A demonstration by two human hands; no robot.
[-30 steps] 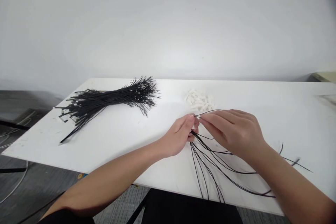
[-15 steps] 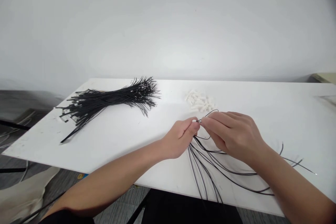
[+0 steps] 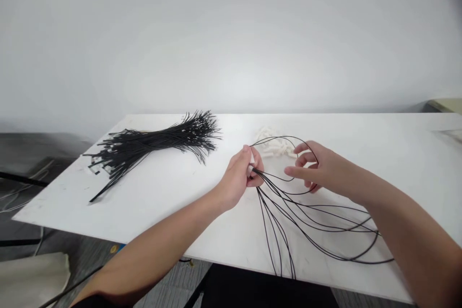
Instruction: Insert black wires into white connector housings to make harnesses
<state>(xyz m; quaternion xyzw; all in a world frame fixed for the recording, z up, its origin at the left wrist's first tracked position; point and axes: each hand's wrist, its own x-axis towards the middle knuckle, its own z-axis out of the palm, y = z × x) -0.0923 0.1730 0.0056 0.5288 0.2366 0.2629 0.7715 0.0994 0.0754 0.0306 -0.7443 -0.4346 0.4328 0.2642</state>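
Between the left hand (image 3: 238, 178) and the right hand (image 3: 314, 166), a thin black wire (image 3: 285, 136) arcs. The left hand is closed around white pieces (image 3: 250, 170), from which further black wires (image 3: 276, 190) trail below the right hand. The right hand is loosely spread, its fingers curled and apart; whether it touches the wire cannot be determined. Beyond the hands lies a white heap (image 3: 276, 147); well left of both, a thick black bundle (image 3: 159, 139).
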